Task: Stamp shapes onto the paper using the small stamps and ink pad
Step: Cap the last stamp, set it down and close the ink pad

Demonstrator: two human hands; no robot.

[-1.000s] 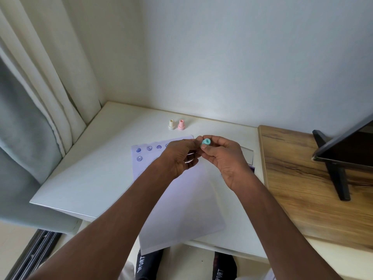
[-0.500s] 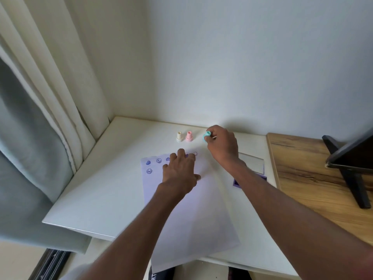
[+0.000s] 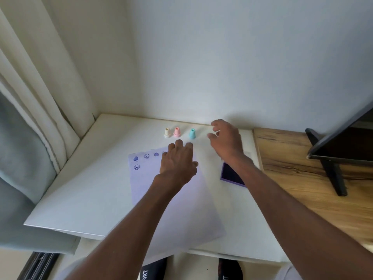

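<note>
Three small stamps stand upright in a row near the wall: a cream stamp [image 3: 167, 132], a pink stamp [image 3: 176, 132] and a teal stamp [image 3: 192, 133]. A white paper [image 3: 177, 205] lies on the white table [image 3: 84, 178], with several blue stamped shapes [image 3: 146, 156] along its far edge. My left hand [image 3: 178, 160] rests flat on the paper's top, fingers spread. My right hand [image 3: 226, 141] hovers just right of the teal stamp, fingers apart, holding nothing. A purple ink pad [image 3: 229, 173] lies under my right wrist, partly hidden.
A wooden surface [image 3: 310, 178] adjoins the table on the right, with a dark screen on a black stand [image 3: 333, 172]. Curtains [image 3: 40, 118] hang at the left. The wall stands close behind the stamps. The paper overhangs the table's near edge.
My right hand carried the teal stamp to the row by the wall, set it upright and let go. My left hand went down flat onto the paper.
</note>
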